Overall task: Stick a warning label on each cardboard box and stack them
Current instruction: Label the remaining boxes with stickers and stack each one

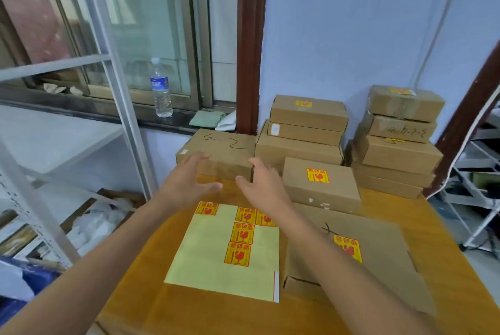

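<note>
My hands (189,183) reach a box (219,153) behind the label sheet (224,253), with stacked boxes (305,129) to its right on the table (216,313).

The right forearm hides part of the near box's warning label (349,248).

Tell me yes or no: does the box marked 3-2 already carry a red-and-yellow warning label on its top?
No. The top of the box marked 3-2 shows only handwriting, no warning label.
</note>
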Motion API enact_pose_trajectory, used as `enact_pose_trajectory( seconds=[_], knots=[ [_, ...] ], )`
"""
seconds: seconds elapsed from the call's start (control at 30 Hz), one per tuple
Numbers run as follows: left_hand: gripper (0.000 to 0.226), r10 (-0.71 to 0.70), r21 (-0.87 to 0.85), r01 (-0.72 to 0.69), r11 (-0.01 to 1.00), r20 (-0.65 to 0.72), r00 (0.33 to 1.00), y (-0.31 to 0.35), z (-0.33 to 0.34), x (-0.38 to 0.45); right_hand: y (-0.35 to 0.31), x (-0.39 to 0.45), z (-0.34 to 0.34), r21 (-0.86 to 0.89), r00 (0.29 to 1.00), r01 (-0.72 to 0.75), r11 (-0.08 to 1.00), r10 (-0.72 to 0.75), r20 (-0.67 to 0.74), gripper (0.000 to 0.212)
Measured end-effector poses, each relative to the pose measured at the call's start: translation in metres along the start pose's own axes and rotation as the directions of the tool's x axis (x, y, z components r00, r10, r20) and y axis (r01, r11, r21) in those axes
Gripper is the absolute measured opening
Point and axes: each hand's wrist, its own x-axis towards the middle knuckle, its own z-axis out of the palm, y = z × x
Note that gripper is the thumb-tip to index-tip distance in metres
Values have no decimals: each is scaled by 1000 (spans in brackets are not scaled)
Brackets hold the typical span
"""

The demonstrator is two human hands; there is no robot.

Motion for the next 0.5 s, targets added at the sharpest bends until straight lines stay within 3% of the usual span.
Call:
enact_pose_trajectory(
  seconds=[0.17,0.27,0.33,0.4,0.5],
  knots=[
    [93,-203,-110,189,976,-146,968,-49,4,30,-8,34,34,81,986,-162,983,158,46,78],
    [104,-351,-235,325,916,-75,933,-76,5,55,-3,55,46,303,953,-303,903,285,106,77],
    [96,-372,-322,352,879,1,928,-85,8,66,3,64,51,549,920,-383,742,362,152,67],
    [80,-348,-346,325,880,-5,937,-89,12,69,7,68,56,648,897,-409,642,415,155,54],
    [62,-368,-394,319,862,-56,928,-87,10,59,10,70,66,589,896,-399,702,436,87,44]
  ],
)
